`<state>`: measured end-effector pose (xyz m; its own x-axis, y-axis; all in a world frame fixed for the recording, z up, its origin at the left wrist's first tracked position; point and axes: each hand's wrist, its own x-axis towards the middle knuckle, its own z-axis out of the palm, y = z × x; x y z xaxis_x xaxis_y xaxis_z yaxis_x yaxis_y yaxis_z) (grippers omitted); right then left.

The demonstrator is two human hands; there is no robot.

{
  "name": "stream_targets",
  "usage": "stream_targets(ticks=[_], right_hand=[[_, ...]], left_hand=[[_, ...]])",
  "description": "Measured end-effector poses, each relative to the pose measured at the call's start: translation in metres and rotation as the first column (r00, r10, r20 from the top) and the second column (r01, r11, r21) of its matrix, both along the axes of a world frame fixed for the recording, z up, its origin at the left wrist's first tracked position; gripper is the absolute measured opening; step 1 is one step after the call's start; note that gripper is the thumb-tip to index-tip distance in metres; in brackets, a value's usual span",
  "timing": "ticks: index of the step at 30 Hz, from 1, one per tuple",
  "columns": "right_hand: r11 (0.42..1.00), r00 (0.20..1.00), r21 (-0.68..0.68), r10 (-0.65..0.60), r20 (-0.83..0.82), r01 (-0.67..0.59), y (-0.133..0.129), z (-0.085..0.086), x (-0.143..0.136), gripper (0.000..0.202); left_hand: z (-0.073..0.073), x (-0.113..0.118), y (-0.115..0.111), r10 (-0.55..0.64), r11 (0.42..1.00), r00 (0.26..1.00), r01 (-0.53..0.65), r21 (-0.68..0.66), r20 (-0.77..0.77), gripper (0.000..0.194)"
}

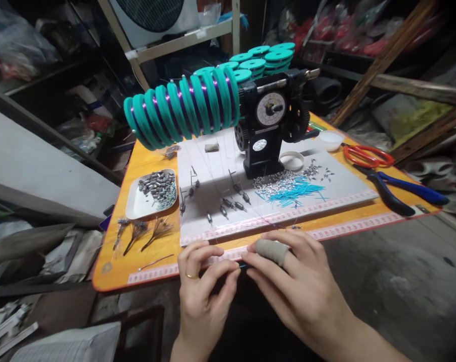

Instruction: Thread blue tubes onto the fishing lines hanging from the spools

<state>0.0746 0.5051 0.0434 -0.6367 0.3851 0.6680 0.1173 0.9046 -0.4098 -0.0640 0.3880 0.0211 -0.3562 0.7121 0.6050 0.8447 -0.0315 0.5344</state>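
Note:
At the table's near edge my left hand [207,289], with a ring on one finger, pinches the tip of a thin blue piece [243,265] between thumb and forefinger. My right hand [297,274] is closed close beside it, a grey-green wrap [272,251] around one finger. What sits in its fingertips is mostly hidden. Fine line [261,217] runs over the white board [220,176] towards my hands. Grey sinkers [240,206] on lines lie on the board. Cut blue tubes [295,193] and small metal swivels [313,170] are heaped on its right.
A black winding machine [265,130] with a dial carries a row of teal spools [182,108]; more spools [252,64] are stacked behind. A white tray [129,203] of sinkers stands left. Blue-handled pliers [408,188] and orange-handled scissors [371,155] lie right. Measuring tape [348,229] lines the table edge.

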Motion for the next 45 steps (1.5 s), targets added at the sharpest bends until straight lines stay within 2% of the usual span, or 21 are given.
stream_targets(ticks=[5, 9, 11, 12, 13, 15, 17, 18, 20, 22, 24, 25, 27, 30, 31, 33, 36, 38, 42, 45], right_hand=[[0.988, 0.997, -0.133, 0.074, -0.001, -0.074, -0.004, -0.007, -0.005, 0.010], [0.985, 0.997, -0.159, 0.069, -0.022, -0.071, -0.010, -0.012, -0.006, 0.008], [0.986, 0.998, -0.156, 0.058, -0.034, -0.062, -0.012, -0.013, -0.008, 0.009], [0.986, 0.998, -0.159, 0.050, -0.039, -0.056, -0.013, -0.014, -0.010, 0.010], [0.985, 0.998, -0.168, 0.046, -0.038, -0.052, -0.013, -0.015, -0.011, 0.010], [0.982, 0.999, -0.185, 0.041, -0.030, -0.046, -0.014, -0.017, -0.014, 0.011], [0.980, 0.999, -0.192, 0.040, -0.022, -0.043, -0.015, -0.019, -0.016, 0.011], [0.981, 0.999, -0.190, 0.043, -0.019, -0.046, -0.015, -0.020, -0.017, 0.011], [0.981, 0.999, -0.185, 0.052, -0.016, -0.054, -0.016, -0.021, -0.017, 0.011], [0.979, 0.997, -0.188, 0.076, -0.007, -0.076, -0.016, -0.022, -0.017, 0.011], [0.977, 0.995, -0.190, 0.098, 0.005, -0.095, -0.015, -0.022, -0.016, 0.012], [0.977, 0.994, -0.188, 0.109, 0.014, -0.104, -0.015, -0.022, -0.016, 0.012], [0.979, 0.991, -0.168, 0.127, 0.042, -0.118, -0.013, -0.020, -0.014, 0.012], [0.982, 0.986, -0.133, 0.145, 0.080, -0.134, -0.011, -0.020, -0.012, 0.012], [0.982, 0.985, -0.130, 0.147, 0.087, -0.135, -0.011, -0.020, -0.011, 0.011], [0.981, 0.984, -0.134, 0.151, 0.099, -0.137, -0.011, -0.020, -0.011, 0.012], [0.983, 0.981, -0.113, 0.158, 0.113, -0.146, -0.009, -0.020, -0.013, 0.014], [0.985, 0.980, -0.062, 0.168, 0.103, -0.162, -0.006, -0.017, -0.014, 0.015], [0.972, 0.965, 0.038, 0.226, 0.130, -0.233, 0.007, -0.010, -0.015, 0.028], [0.954, 0.940, 0.012, 0.293, 0.173, -0.300, 0.013, -0.006, -0.015, 0.031]], left_hand=[[-0.001, -0.001, -0.008, -0.018, 0.999, 0.998, 0.017, 0.031, 0.062, 0.021], [-0.012, 0.006, -0.012, 0.026, 0.999, 0.994, -0.031, 0.043, 0.104, 0.023], [-0.021, 0.016, -0.013, 0.086, 0.988, 0.962, -0.115, 0.098, 0.260, 0.030], [-0.025, 0.023, -0.013, 0.100, 0.977, 0.910, -0.166, 0.132, 0.401, 0.034], [-0.030, 0.030, -0.013, 0.092, 0.964, 0.815, -0.218, 0.155, 0.572, 0.036], [-0.036, 0.043, -0.011, 0.019, 0.955, 0.533, -0.261, 0.143, 0.846, 0.032], [-0.038, 0.051, -0.007, -0.028, 0.969, 0.278, -0.228, 0.094, 0.960, 0.033], [-0.038, 0.053, -0.006, -0.031, 0.978, 0.192, -0.199, 0.069, 0.981, 0.036], [-0.037, 0.053, -0.002, -0.034, 0.987, 0.097, -0.152, 0.049, 0.995, 0.040], [-0.036, 0.051, 0.000, -0.030, 0.989, 0.069, -0.143, 0.040, 0.997, 0.037], [-0.036, 0.048, 0.000, -0.005, 0.987, 0.104, -0.160, 0.022, 0.995, 0.034], [-0.036, 0.046, -0.001, 0.018, 0.985, 0.151, -0.170, 0.008, 0.988, 0.032], [-0.036, 0.044, -0.005, 0.074, 0.983, 0.321, -0.182, -0.015, 0.944, 0.026], [-0.037, 0.039, -0.013, 0.103, 0.988, 0.648, -0.153, -0.003, 0.754, 0.017], [-0.037, 0.037, -0.015, 0.095, 0.992, 0.729, -0.130, 0.001, 0.677, 0.019], [-0.035, 0.034, -0.018, 0.080, 0.996, 0.834, -0.090, -0.009, 0.546, 0.024], [-0.028, 0.031, -0.020, 0.081, 0.997, 0.920, -0.071, -0.041, 0.384, 0.025], [-0.022, 0.029, -0.020, 0.076, 0.997, 0.945, -0.064, -0.050, 0.319, 0.024], [-0.015, 0.026, -0.022, 0.060, 0.998, 0.940, -0.049, -0.043, 0.335, 0.024], [-0.011, 0.025, -0.022, 0.051, 0.998, 0.935, -0.039, -0.042, 0.351, 0.023]])
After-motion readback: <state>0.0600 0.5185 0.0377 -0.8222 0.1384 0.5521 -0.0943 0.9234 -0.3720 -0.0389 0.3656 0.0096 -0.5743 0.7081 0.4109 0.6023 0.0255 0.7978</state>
